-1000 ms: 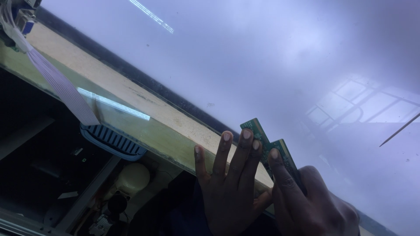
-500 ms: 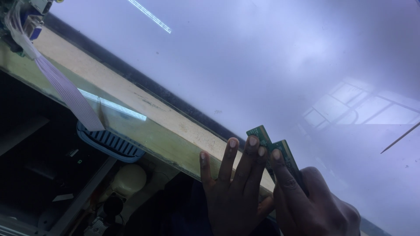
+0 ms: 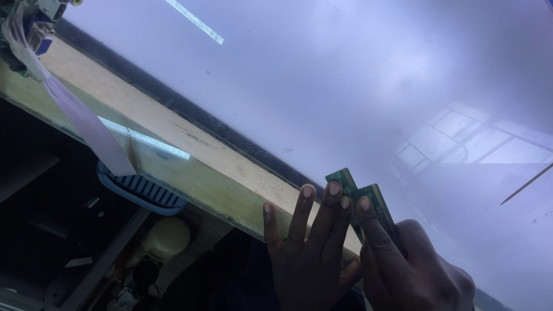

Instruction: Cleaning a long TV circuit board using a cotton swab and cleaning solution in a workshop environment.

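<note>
Surface: glossy pale tabletop [image 3: 345, 75], wooden near edge.
Left hand [image 3: 308, 253]: my fingers spread flat, resting on a green circuit strip [image 3: 344, 179].
Right hand [image 3: 412, 270]: my forefinger presses a second green strip [image 3: 374, 201], beside the first at the near edge.

This looks like an electronics repair workshop. A big glossy panel [image 3: 357, 75] lies flat on a worn wooden desk [image 3: 190, 144], reflecting a window and a ceiling light. A flat grey ribbon cable [image 3: 86, 124] runs from a board with connectors [image 3: 34, 23] at the top left. Small green circuit boards [image 3: 368, 201] sit at the panel's edge, and loose parts and a vented grille [image 3: 141, 190] clutter the dark space below.
</note>
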